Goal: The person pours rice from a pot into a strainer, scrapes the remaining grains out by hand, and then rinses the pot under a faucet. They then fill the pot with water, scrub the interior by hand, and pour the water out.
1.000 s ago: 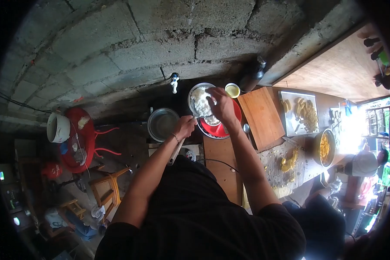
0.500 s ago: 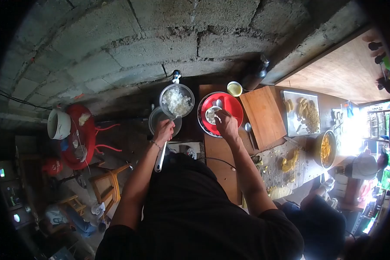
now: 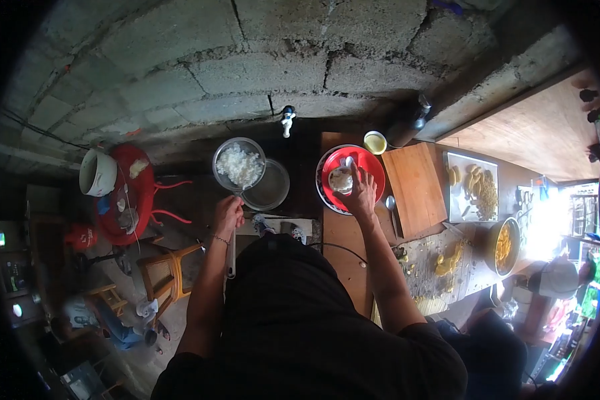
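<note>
My left hand is closed round the long handle of a metal strainer-like pan that holds white rice. This pan overlaps the left edge of a round metal pot. Over a red plate is my right hand, its fingers apart around the right side of a small bowl with white contents. The fingers partly cover the bowl, and contact with its rim is hard to make out. Metal cutlery lies on the plate above the bowl.
A yellowish cup, a spoon and a wooden board are right of the plate. Farther right are a food tray and a pot. A tap juts from the wall. People are at lower left and right.
The rice pan has moved left in my left hand, uncovering more of the pot below. My right hand's fingers have gone from a pinch at the bowl's rim to spread apart. The view has shifted slightly.
</note>
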